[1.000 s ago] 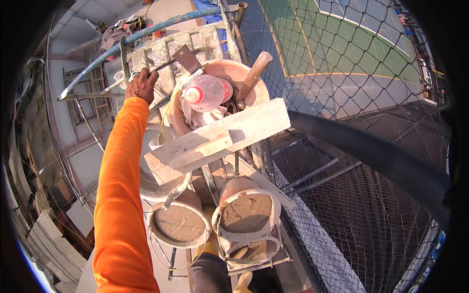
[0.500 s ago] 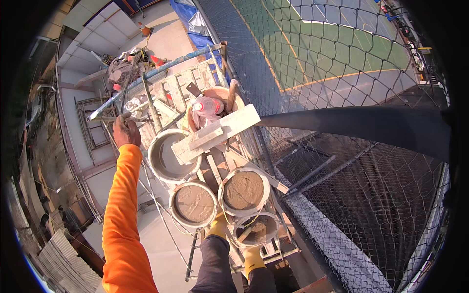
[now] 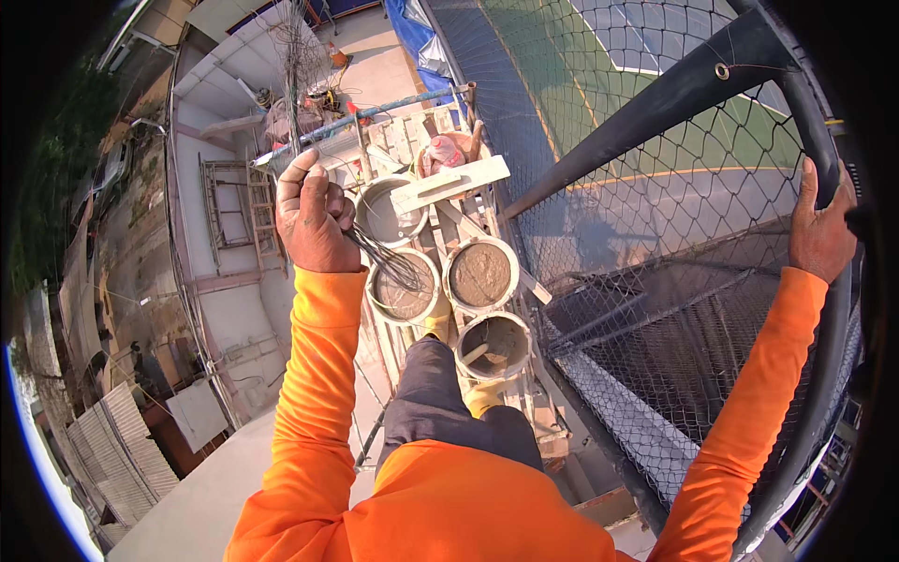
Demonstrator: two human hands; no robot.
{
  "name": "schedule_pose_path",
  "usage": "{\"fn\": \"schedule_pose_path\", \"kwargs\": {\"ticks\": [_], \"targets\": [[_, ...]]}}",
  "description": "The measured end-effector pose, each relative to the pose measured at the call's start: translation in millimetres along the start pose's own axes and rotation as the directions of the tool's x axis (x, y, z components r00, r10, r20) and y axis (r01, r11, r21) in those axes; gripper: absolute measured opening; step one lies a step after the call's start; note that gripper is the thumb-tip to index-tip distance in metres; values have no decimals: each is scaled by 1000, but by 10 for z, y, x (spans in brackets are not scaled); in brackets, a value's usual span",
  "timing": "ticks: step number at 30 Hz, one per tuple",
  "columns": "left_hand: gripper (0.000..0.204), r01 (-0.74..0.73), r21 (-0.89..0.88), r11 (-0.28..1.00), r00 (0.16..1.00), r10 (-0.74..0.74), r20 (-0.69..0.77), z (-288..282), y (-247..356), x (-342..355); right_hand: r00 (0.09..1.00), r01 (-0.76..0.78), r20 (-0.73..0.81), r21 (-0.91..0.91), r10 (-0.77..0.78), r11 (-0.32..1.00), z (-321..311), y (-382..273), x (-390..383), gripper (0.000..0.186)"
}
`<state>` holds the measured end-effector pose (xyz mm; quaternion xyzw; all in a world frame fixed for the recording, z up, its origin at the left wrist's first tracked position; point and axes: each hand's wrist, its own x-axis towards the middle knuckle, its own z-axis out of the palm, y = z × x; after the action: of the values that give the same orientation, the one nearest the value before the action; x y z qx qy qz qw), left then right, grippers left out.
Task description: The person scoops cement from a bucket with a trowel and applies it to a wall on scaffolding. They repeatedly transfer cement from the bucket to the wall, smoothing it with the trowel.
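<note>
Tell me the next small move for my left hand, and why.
Probably lift the left hand and its wire bundle a little: the looped lower end overlaps the mortar bucket in this view and could dip in, though its height is unclear. The right hand grips the black fence pipe, which should help balance.

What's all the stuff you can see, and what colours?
Wires: one bundle, dark, left of centre
Buckets: four, pale-rimmed, centre
Board: one, pale, by the far bucket
Bottle: one, clear and pinkish, beyond the board
Tarp: one, blue, top
Court: one, green and blue, upper right
Mesh: one, black, right
Pipes: several, black, right
Boots: two, yellow, among the buckets
Left hand: one, orange-sleeved, gripping the wires
Right hand: one, orange-sleeved, holding a pipe
</note>
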<state>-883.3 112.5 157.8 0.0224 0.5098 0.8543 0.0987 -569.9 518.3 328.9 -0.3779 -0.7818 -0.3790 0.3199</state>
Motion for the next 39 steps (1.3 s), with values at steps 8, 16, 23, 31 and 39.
{"fn": "schedule_pose_path", "kwargs": {"ticks": [8, 16, 23, 31, 39], "targets": [[22, -45, -74, 996, 998, 49, 50, 296, 788, -1087, 623, -708, 571, 703, -535, -74, -2141, -1481, -2124, 35], [22, -24, -63, 998, 997, 28, 69, 196, 766, -1595, 860, -435, 317, 865, -401, -250, -2420, -1563, -2416, 26], [26, 47, -72, 996, 998, -50, -39, 23, 526, -1554, 821, -571, 480, 681, -310, -459, -2402, -1670, -2535, 17], [29, 239, -226, 944, 946, -279, -164, -126, 312, -1150, 676, -730, 619, 484, -400, -483, -2409, -1750, -2509, 17], [25, 265, -217, 939, 936, -305, -175, -172, 165, -985, 824, -478, 342, 848, -452, -231, -2258, -1837, -2363, 7]]}}
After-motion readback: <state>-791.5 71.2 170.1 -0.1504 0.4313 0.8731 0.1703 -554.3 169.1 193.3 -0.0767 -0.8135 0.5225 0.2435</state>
